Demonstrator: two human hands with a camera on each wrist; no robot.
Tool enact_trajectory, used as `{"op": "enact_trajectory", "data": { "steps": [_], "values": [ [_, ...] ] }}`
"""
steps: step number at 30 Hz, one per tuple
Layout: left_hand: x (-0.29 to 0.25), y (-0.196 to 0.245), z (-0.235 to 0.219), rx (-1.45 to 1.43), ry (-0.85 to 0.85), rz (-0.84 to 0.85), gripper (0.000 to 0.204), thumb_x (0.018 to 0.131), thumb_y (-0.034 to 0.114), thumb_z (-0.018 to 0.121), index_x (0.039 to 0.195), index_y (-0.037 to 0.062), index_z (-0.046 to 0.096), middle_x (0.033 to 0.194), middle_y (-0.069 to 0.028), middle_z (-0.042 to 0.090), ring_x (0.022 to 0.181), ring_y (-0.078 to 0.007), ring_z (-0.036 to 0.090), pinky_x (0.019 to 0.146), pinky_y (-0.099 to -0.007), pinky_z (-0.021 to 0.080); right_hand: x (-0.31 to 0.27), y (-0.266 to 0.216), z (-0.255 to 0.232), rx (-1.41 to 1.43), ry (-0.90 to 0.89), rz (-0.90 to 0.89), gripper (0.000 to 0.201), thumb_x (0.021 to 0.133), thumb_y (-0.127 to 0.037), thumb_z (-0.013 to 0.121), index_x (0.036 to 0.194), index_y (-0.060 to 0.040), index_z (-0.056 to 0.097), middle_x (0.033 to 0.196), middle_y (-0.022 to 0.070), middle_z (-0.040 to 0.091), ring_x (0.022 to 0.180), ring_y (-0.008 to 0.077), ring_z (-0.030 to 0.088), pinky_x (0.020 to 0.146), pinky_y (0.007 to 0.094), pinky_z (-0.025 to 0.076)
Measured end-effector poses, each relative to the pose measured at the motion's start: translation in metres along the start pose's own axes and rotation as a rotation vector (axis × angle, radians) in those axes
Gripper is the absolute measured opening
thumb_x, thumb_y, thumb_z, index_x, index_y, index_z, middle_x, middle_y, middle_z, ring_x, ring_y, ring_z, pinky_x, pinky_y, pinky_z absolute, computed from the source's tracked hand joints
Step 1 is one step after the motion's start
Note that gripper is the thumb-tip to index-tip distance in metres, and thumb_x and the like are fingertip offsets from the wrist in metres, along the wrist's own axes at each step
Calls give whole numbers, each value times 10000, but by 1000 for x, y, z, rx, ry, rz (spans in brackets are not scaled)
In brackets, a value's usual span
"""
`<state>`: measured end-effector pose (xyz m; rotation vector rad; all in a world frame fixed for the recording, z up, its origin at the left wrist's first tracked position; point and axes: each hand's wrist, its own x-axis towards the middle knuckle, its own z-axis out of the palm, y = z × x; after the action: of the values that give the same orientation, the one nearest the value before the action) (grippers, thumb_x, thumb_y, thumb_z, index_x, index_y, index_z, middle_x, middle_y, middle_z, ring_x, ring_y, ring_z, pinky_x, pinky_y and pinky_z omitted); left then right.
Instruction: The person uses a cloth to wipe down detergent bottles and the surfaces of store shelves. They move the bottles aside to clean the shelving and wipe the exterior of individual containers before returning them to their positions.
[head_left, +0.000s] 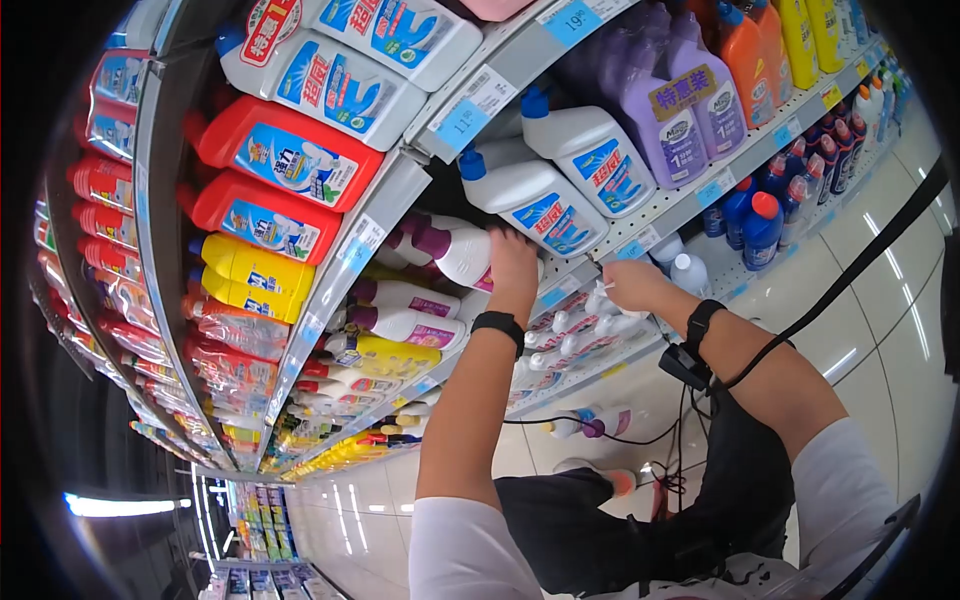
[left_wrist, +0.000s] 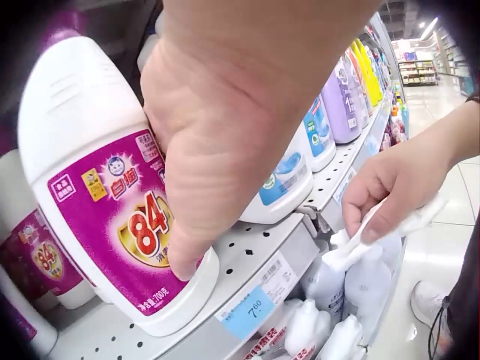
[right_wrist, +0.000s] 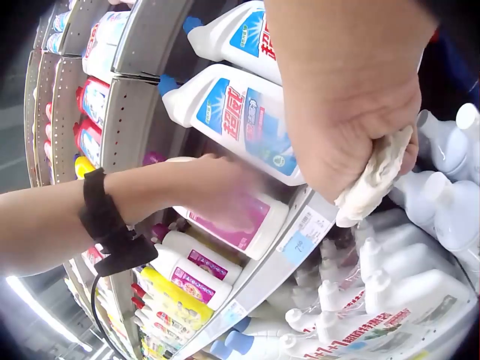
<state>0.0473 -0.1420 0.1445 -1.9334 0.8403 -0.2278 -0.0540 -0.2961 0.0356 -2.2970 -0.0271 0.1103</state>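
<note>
A white bottle with a purple cap and magenta label leans on the shelf. My left hand grips its side, the lower digit lying across the label's edge; in the head view the left hand covers part of this bottle. Crumpled white cloth or tissue is pinched in my right hand, its fingers curled round it. The right hand is to the right of the left one, near the shelf's front edge, also seen in the left wrist view.
White blue-capped bottles stand beside the gripped bottle, with purple bottles further along. Red bottles line the shelf at left. Below are wrapped white bottles. Black cables hang by the legs, and bottles are near the floor.
</note>
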Motion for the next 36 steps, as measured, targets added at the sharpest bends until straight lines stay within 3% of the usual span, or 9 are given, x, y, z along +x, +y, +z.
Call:
{"op": "enact_trajectory", "data": {
  "steps": [4,12,14,21,24,26,27,29,36],
  "values": [
    [-6,4,16,67,-130,-5,236,855,237,520,1034,171,658,1079,-29,620,1020,-199,541,856,-408,345,2,6,2,22,41,6,166,773,-214,598,880,-89,620,876,127,642,870,310,610,744,409,477],
    [-30,0,80,42,-27,-35,208,826,208,534,941,163,702,1012,-28,650,998,-204,552,787,-381,355,1,2,3,30,18,-16,190,786,-190,569,943,-96,618,948,127,639,911,321,608,754,432,479],
    [-31,3,94,18,-121,-102,210,825,201,539,939,150,707,1015,-36,655,1015,-208,544,787,-385,353,1,0,3,30,7,3,188,787,-188,570,943,-95,616,952,127,638,917,320,605,757,431,478],
    [-42,-3,98,-16,-178,-125,210,808,180,554,933,126,713,1027,-49,659,1026,-212,545,792,-392,352,5,-4,9,41,13,-32,180,798,-188,562,944,-96,615,942,124,642,905,326,605,755,429,479],
    [-42,-10,74,-104,-292,-80,270,824,210,541,1040,124,678,1049,-39,651,1048,-224,544,844,-399,350,9,-7,12,41,10,-33,183,802,-197,573,948,-97,619,934,126,644,900,326,606,753,428,479],
    [-31,-15,68,-292,49,-28,207,786,174,554,949,98,657,990,-58,630,1045,-224,526,875,-411,371,12,-8,16,45,6,-39,184,802,-201,581,947,-97,622,929,127,645,900,325,607,753,428,479],
    [-26,-19,64,-291,42,-36,207,786,174,554,949,98,657,990,-58,630,1045,-224,526,875,-411,371,13,-8,18,43,14,-42,181,800,-203,589,941,-95,624,927,127,646,898,324,608,753,427,479],
    [-16,-26,57,-181,333,4,220,771,202,570,957,98,624,1006,-69,599,1047,-234,519,925,-419,362,14,-14,22,38,13,-55,179,797,-204,596,935,-93,627,924,127,647,896,322,609,753,425,479],
    [18,-26,57,29,110,-91,304,847,221,510,1095,100,635,1220,-105,559,1175,-267,474,1041,-481,261,17,-17,27,67,64,-67,164,783,-209,622,905,-99,626,883,126,647,863,326,610,736,417,479]
  ]
}}
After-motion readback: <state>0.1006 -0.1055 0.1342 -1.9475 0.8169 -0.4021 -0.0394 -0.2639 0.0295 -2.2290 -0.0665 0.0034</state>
